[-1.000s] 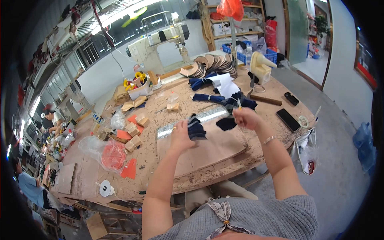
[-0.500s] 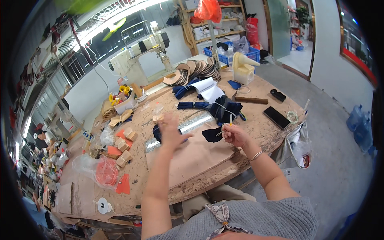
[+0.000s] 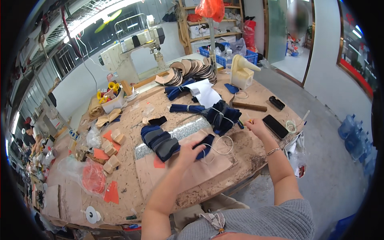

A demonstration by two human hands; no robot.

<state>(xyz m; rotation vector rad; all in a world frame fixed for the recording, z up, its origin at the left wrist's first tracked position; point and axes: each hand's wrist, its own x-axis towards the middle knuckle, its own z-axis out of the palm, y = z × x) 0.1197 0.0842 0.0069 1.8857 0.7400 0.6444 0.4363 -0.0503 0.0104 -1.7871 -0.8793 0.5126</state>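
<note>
My left hand grips the edge of a dark blue fabric piece above the brown board. A loop of thin white cord curves out beside that piece. To the left lies a row of blue and dark grey fabric pieces, overlapping one another. My right hand is closed in a pinch near the phone; a small yellowish tip shows at its fingers, too small to name. Just left of it sits a tied bundle of dark blue fabric.
A hammer, a black phone and a cream glue pot stand or lie at the right. Wooden blocks, a plastic bag and a white spool are at the left. A sewing machine stands behind.
My left hand has come right and down onto the blue piece, uncovering the row of fabric pieces. My right hand has moved right, away from the dark piece; the cord loop now shows.
</note>
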